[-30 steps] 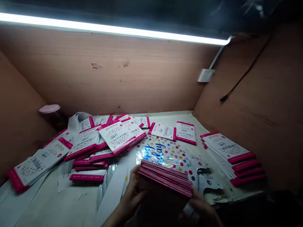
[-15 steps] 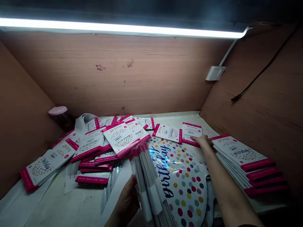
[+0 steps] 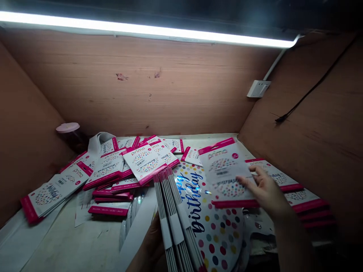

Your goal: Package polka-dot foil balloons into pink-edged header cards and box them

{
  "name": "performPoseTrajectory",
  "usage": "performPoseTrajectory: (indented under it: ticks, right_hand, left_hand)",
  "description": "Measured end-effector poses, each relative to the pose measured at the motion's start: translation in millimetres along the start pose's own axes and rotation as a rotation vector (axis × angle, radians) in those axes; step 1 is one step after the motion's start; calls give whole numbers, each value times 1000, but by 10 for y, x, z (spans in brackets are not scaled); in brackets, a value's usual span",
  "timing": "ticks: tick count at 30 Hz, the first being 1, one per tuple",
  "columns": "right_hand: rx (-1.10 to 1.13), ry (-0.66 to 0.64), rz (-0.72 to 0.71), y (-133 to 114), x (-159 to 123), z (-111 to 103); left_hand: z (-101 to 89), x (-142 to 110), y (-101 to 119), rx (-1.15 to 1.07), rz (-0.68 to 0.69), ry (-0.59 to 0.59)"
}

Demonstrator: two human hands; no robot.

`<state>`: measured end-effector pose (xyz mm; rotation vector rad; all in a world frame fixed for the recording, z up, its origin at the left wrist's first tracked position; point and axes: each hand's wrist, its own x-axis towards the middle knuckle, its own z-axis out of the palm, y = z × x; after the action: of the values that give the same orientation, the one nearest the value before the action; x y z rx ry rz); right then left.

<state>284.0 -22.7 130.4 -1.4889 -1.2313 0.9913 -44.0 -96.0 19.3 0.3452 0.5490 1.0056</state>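
My left hand [image 3: 153, 240], at the bottom centre, is closed round a bundle of card packets [image 3: 174, 223] held edge-on, their pink ends at the top; its fingers are partly hidden behind them. My right hand [image 3: 265, 192] grips one flat white packet [image 3: 225, 162] with pink borders, "prima" lettering and a dotted balloon picture, raised and tilted toward me. Below it lies a shiny "birthday" foil balloon [image 3: 215, 230] with coloured dots. Just beyond my right wrist is a stack of like packets [image 3: 304, 198], partly covered by the hand.
A loose heap of packets [image 3: 106, 166] covers the left and back of the table [image 3: 93, 241]. A pink-lidded jar [image 3: 68, 127] stands in the back left corner. Wooden walls enclose three sides, with a socket [image 3: 258, 88] and a dangling black cable [image 3: 314, 87] at right.
My right hand has picked up the packet from the table at the back right and brought it nearer. The bundle in my left hand now stands more upright and shows spread edges.
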Motion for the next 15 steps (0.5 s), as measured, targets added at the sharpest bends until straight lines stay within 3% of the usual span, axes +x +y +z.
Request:
performPoseTrajectory:
  ticks: [4, 9, 11, 13, 14, 15]
  right_hand:
    - [229, -308, 76, -276, -576, 380]
    - [18, -445, -108, -327, -789, 566]
    - [-34, -634, -146, -284, -606, 624]
    - [-123, -736, -102, -213, -181, 697]
    - [-257, -605, -100, -166, 107, 736]
    - [-470, -382, -119, -111, 423, 776]
  left_hand:
    - [157, -23, 1, -30, -42, 142]
    - [311, -7, -24, -75, -8, 138]
    - [265, -9, -60, -80, -52, 121]
    - [169, -35, -89, -56, -101, 107]
    - [115, -56, -95, -33, -113, 105]
    - [65, -80, -94, -7, -114, 107]
